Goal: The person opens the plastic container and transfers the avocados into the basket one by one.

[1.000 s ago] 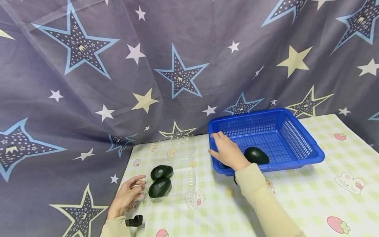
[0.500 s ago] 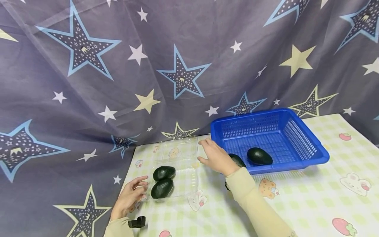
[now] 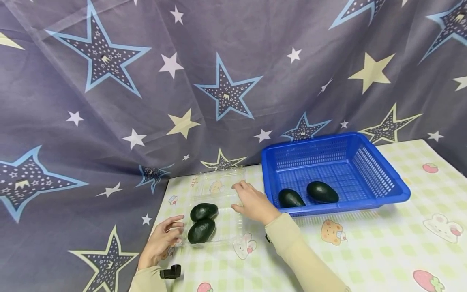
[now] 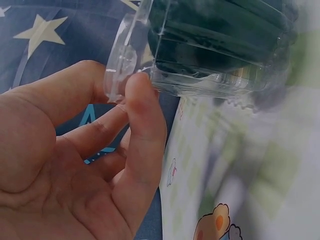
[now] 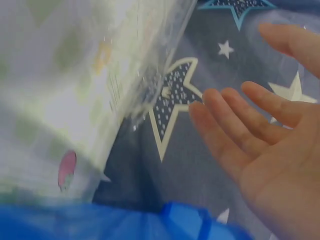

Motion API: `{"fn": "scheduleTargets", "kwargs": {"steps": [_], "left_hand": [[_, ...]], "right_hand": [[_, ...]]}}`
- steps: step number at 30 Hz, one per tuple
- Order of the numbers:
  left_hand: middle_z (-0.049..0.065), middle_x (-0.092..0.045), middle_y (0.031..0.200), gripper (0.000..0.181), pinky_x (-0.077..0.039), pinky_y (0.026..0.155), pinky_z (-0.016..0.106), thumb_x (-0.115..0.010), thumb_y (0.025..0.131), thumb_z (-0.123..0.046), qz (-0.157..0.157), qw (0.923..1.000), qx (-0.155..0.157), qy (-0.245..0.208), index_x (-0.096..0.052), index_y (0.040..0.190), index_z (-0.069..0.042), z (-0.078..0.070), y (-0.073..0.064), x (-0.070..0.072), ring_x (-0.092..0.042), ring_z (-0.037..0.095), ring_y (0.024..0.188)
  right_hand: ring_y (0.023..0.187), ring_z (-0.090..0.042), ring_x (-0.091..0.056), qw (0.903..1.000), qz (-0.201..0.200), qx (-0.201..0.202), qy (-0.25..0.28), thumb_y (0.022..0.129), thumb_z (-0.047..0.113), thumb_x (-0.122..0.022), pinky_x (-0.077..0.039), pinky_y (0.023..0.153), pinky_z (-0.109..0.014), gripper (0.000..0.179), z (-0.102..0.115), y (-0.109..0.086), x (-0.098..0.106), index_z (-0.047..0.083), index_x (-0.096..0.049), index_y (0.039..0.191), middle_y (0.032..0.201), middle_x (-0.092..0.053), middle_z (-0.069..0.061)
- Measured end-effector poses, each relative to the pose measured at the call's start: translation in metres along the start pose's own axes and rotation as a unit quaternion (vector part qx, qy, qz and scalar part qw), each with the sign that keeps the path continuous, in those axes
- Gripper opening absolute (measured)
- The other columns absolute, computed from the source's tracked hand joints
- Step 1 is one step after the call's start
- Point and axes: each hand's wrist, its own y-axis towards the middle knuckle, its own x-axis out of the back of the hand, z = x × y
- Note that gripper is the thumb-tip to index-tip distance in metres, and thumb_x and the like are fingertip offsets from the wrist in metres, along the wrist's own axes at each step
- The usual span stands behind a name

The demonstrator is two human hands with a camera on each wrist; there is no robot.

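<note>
Fingers clamped on its edge as before, the left hand (image 3: 160, 242) held an open clear plastic clamshell (image 3: 229, 222) containing two avocados (image 3: 202, 231); the right hand (image 3: 254, 203), fingers apart, had moved left from the blue basket (image 3: 390, 192), where two more avocados (image 3: 322, 192) showed.

On the desk (image 3: 368, 247) before me, the container (image 3: 228, 233) lies left of the basket (image 3: 388, 180), its lid (image 3: 217, 178) behind. Two avocados (image 3: 201, 231) lie one behind the other at its left end; two others (image 3: 322, 192) sit side by side in the basket's near left. Behind everything hangs a curtain (image 3: 255, 48).
</note>
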Motion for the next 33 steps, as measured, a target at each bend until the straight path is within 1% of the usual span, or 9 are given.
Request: {"fn": "scheduleTargets", "kwargs": {"steps": [3,6,10,12,15,17,21,28,33], "left_hand": [[0.017,-0.057,0.118,0.056,-0.048,0.058,0.022,-0.057,0.091,0.0,-0.001,1.0,0.005,-0.004,-0.045,0.145,0.001,-0.001,0.0,0.001,-0.06,0.011,0.068],[0.017,-0.057,0.118,0.057,-0.049,0.058,0.022,-0.056,0.09,0.002,-0.006,0.9999,0.01,-0.009,-0.044,0.145,0.001,-0.001,-0.001,0.002,-0.059,0.01,0.068],[0.017,-0.057,0.118,0.057,-0.048,0.056,0.021,-0.055,0.089,0.003,-0.011,0.9998,0.012,-0.01,-0.045,0.145,0.0,0.0,-0.001,0.001,-0.059,0.009,0.067],[0.017,-0.057,0.118,0.057,-0.047,0.055,0.021,-0.056,0.088,0.003,-0.011,0.9998,0.011,-0.009,-0.046,0.144,0.0,0.001,-0.001,0.0,-0.059,0.009,0.066],[0.018,-0.058,0.118,0.057,-0.047,0.055,0.02,-0.056,0.088,0.003,-0.016,0.9998,0.01,-0.008,-0.048,0.143,0.0,0.001,0.0,-0.002,-0.059,0.01,0.066],[0.018,-0.058,0.118,0.056,-0.047,0.055,0.02,-0.056,0.087,0.003,-0.017,0.9998,0.01,-0.008,-0.048,0.143,0.0,0.001,0.0,-0.002,-0.059,0.01,0.066],[0.019,-0.058,0.119,0.055,-0.049,0.057,0.022,-0.057,0.089,0.002,-0.015,0.9998,0.009,-0.004,-0.048,0.143,0.0,-0.001,0.001,-0.002,-0.059,0.012,0.07],[0.02,-0.058,0.119,0.055,-0.051,0.059,0.024,-0.059,0.089,-0.002,-0.012,0.9998,0.006,0.013,-0.048,0.143,0.001,-0.002,0.001,0.0,-0.063,0.017,0.074],[0.021,-0.058,0.118,0.055,-0.051,0.058,0.024,-0.06,0.089,0.0,-0.014,0.9998,0.01,0.005,-0.048,0.143,0.001,0.001,0.002,-0.002,-0.064,0.017,0.071]], "right_hand": [[0.115,-0.027,-0.058,1.0,0.008,0.001,-0.003,0.09,0.029,-0.073,-0.053,0.095,-0.039,0.054,0.008,0.002,-0.01,0.001,-0.054,0.133,0.125,-0.058,-0.013],[0.116,-0.026,-0.058,0.9998,0.021,0.005,-0.002,0.091,0.033,-0.071,-0.054,0.094,-0.038,0.056,0.016,0.003,-0.022,0.002,-0.054,0.134,0.125,-0.059,-0.012],[0.124,-0.028,-0.056,0.9987,0.048,-0.006,0.015,0.093,0.045,-0.066,-0.05,0.101,-0.04,0.061,0.026,0.001,-0.036,0.004,-0.053,0.136,0.134,-0.057,-0.013],[0.131,-0.03,-0.052,0.9975,0.063,-0.019,0.026,0.094,0.051,-0.062,-0.046,0.106,-0.043,0.066,0.029,0.0,-0.042,0.004,-0.052,0.139,0.14,-0.054,-0.016],[0.137,-0.032,-0.046,0.9953,0.085,-0.032,0.034,0.095,0.056,-0.057,-0.043,0.109,-0.046,0.071,0.034,-0.001,-0.049,0.005,-0.049,0.144,0.147,-0.048,-0.018],[0.139,-0.032,-0.044,0.9941,0.097,-0.035,0.033,0.095,0.057,-0.054,-0.043,0.109,-0.048,0.073,0.036,-0.001,-0.053,0.005,-0.046,0.146,0.149,-0.046,-0.019],[0.138,-0.032,-0.045,0.9933,0.107,-0.036,0.027,0.096,0.058,-0.053,-0.045,0.107,-0.048,0.074,0.042,-0.001,-0.058,0.006,-0.044,0.148,0.15,-0.046,-0.019],[0.133,-0.032,-0.05,0.9928,0.117,-0.021,0.007,0.096,0.057,-0.052,-0.049,0.102,-0.045,0.074,0.048,-0.001,-0.068,0.004,-0.046,0.147,0.147,-0.048,-0.021],[0.129,-0.03,-0.055,0.9925,0.121,-0.014,0.003,0.096,0.057,-0.053,-0.052,0.098,-0.043,0.072,0.049,-0.003,-0.078,0.004,-0.048,0.144,0.145,-0.05,-0.02]]}}
